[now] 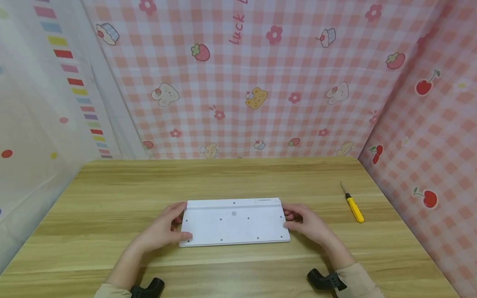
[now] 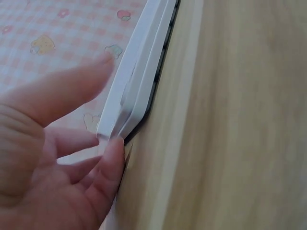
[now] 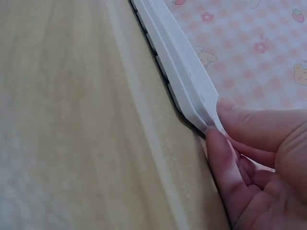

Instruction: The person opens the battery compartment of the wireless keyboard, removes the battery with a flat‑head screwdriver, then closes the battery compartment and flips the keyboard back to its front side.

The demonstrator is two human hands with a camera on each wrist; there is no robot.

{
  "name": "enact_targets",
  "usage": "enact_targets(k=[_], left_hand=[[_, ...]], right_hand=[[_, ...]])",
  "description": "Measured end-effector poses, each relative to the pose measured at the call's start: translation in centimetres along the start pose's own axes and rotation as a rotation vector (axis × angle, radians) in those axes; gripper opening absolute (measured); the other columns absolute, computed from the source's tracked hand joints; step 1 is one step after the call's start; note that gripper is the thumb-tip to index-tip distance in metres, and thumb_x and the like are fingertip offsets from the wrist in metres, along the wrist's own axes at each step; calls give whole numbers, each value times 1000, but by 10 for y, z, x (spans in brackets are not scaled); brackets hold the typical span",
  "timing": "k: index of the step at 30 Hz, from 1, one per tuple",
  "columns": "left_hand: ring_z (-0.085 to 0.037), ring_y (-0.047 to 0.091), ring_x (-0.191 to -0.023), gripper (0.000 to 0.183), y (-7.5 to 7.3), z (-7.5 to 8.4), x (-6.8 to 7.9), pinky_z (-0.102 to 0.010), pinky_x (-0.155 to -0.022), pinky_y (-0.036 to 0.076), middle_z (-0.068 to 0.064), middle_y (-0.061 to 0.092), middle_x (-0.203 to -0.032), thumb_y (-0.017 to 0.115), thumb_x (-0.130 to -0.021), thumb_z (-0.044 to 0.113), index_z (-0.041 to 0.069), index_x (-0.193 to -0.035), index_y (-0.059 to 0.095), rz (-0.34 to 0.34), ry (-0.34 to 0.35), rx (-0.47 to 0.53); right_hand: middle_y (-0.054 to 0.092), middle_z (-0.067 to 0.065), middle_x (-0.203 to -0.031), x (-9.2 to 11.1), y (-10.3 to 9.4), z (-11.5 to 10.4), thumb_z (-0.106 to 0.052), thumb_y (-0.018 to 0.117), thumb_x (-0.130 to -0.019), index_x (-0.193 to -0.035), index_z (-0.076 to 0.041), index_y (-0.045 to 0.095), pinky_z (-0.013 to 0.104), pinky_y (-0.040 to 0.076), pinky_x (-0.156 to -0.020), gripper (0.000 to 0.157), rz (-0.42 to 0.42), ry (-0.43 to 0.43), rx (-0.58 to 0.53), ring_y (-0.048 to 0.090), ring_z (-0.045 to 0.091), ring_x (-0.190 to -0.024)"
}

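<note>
A white keyboard [image 1: 238,227] lies face down on the wooden table, its back dotted with several small dark screws. Dark key edges show along its underside in both wrist views. At its left end my left hand [image 1: 166,228] holds the keyboard, thumb over the near corner and fingers along the side edge. My right hand [image 1: 306,223] grips the opposite end, with the thumb on the edge and the other fingers curled beside it. In the right wrist view, the right thumb and a finger pinch the keyboard's corner [image 3: 208,112].
To the right of the keyboard lies a screwdriver [image 1: 353,207] with a yellow and black handle, its tip pointing away. The wood-grain table [image 1: 238,178] ends at a pink checked cloth [image 1: 238,128] behind. Patterned cloths also hang at both sides.
</note>
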State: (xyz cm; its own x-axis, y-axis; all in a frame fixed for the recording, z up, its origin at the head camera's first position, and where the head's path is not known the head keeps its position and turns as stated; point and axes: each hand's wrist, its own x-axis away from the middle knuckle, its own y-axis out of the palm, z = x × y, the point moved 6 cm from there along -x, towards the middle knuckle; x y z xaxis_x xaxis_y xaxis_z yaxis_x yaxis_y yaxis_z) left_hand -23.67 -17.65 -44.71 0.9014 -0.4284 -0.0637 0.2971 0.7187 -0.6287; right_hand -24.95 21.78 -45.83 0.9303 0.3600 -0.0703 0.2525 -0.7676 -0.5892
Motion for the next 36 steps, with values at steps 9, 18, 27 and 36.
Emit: enact_targets(k=[9, 18, 27, 36], left_hand=[[-41, 50, -125, 66, -8, 24, -11, -59, -105, 37, -25, 48, -143, 78, -87, 23, -4, -141, 50, 238, 12, -48], [-33, 63, -106, 56, 14, 51, -45, -53, -95, 47, -16, 67, -121, 79, -86, 15, -1, -135, 58, 251, 120, 32], [-32, 62, -108, 59, 33, 62, -79, -48, -93, 49, -11, 70, -119, 82, -82, 13, 5, -136, 59, 148, 86, 41], [-22, 65, -102, 55, 43, 54, -98, -55, -107, 23, 0, 73, -112, 86, -77, 18, 14, -128, 67, 137, 7, 5]], right_hand=[[64, 13, -113, -2, -3, -8, -8, 70, -92, -126, 7, 59, 29, 50, -86, 38, 30, 18, -57, 59, 23, -99], [64, 12, -118, -10, -7, -20, -12, 67, -95, -127, 0, 59, 47, 46, -99, 34, 99, 64, -72, 57, 27, -110], [65, 14, -116, -26, -4, -30, -7, 73, -90, -123, 2, 63, 48, 50, -92, 36, 124, -45, 17, 59, 30, -104], [64, 16, -110, -37, 2, -35, -2, 77, -85, -117, 0, 68, 45, 54, -82, 33, 210, -157, 77, 58, 31, -97]])
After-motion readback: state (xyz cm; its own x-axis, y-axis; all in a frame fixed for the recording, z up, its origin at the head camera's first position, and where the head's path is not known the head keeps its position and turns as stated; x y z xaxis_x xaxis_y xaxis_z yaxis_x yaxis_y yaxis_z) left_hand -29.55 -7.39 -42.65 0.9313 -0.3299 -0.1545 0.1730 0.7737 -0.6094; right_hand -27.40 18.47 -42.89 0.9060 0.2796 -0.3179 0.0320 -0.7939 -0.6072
